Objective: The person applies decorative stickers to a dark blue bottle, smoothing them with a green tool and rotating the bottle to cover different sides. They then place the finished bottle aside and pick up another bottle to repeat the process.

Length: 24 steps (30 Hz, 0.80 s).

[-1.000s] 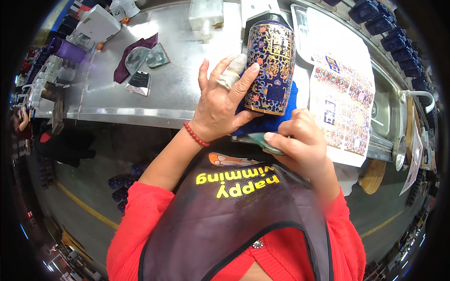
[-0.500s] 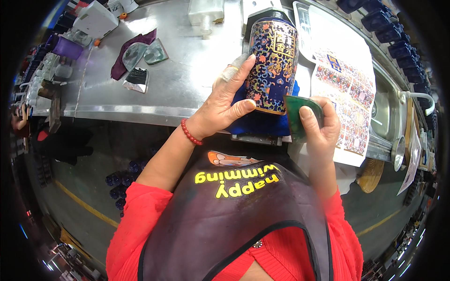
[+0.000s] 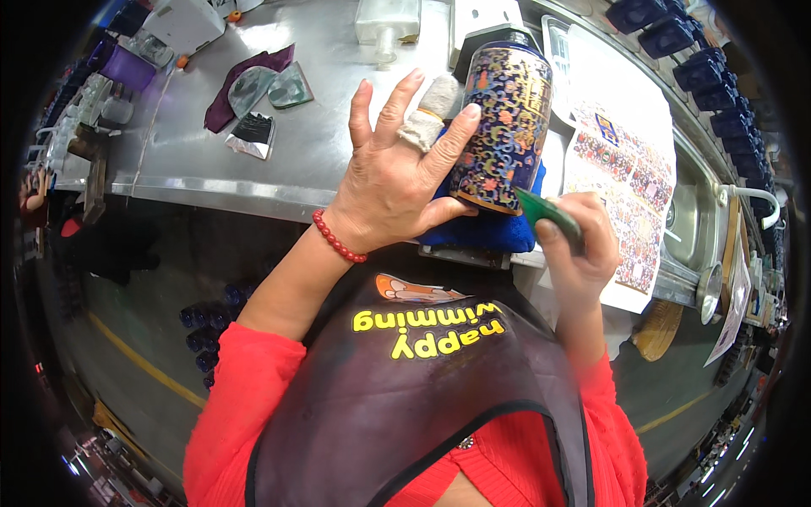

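Note:
A dark blue bottle (image 3: 504, 127) with a colourful floral and gold pattern lies over a blue cloth (image 3: 486, 232), its neck pointing away from me. Against its left side rests my left hand (image 3: 393, 173), fingers spread. The index fingertip touches the patterned side and the thumb is at the base edge; a pale cloth cover wraps one finger. My right hand (image 3: 585, 245) pinches a green scraper (image 3: 553, 221), whose pointed corner is at the bottle's lower right edge. Whether that corner presses on the bottle, I cannot tell.
Printed pattern sheets (image 3: 621, 169) lie right of the bottle, beside a metal sink (image 3: 694, 203). On the steel table (image 3: 329, 160) at left are a purple cloth (image 3: 221, 97), a rounded translucent green piece (image 3: 291, 86) and a small black-and-silver packet (image 3: 252, 135). A clear container (image 3: 387, 24) stands farther back.
The bottle has turned about its length, carrying the gold lettering to the right. My left fingers have spread apart. The scraper has tilted, its corner now pointing toward the bottle's base.

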### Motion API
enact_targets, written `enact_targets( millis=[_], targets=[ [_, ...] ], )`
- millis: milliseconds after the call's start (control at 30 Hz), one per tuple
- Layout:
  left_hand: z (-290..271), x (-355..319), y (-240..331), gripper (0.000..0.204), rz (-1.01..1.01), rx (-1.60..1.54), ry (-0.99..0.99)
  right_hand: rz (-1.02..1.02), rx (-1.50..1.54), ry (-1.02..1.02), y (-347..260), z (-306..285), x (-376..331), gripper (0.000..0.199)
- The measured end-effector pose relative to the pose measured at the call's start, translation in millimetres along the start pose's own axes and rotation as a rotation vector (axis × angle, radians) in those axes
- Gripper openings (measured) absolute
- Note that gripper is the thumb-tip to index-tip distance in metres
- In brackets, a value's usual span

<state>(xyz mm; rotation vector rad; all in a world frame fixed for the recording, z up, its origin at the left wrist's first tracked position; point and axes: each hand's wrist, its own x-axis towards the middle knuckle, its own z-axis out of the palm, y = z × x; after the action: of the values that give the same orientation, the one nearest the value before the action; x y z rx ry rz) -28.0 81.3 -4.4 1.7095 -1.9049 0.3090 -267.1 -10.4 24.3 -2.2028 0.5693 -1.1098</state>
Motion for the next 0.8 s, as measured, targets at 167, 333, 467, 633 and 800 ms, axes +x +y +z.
enact_targets(
  millis=[167,333,467,633,800],
  targets=[
    [14.1,0.9,3.7,0.092,-0.096,-0.538,0.016,0.34,0.222,0.004,4.1,2.4,-12.7,0.018],
    [30.8,-6.4,8.7,0.085,-0.182,-0.734,0.031,0.42,0.231,0.021,3.6,2.3,-14.7,0.019],
    [35.7,-7.1,2.1,0.088,-0.153,-0.892,0.013,0.427,0.218,0.018,4.9,3.2,-14.0,0.02],
    [37.5,-7.9,-3.7,0.09,-0.179,-1.102,-0.051,0.43,0.222,0.014,6.0,3.1,-15.1,0.02],
    [23.1,-13.5,-1.2,0.103,-0.101,-0.637,-0.114,0.407,0.184,-0.005,5.5,0.7,-13.0,0.02]
  ],
)
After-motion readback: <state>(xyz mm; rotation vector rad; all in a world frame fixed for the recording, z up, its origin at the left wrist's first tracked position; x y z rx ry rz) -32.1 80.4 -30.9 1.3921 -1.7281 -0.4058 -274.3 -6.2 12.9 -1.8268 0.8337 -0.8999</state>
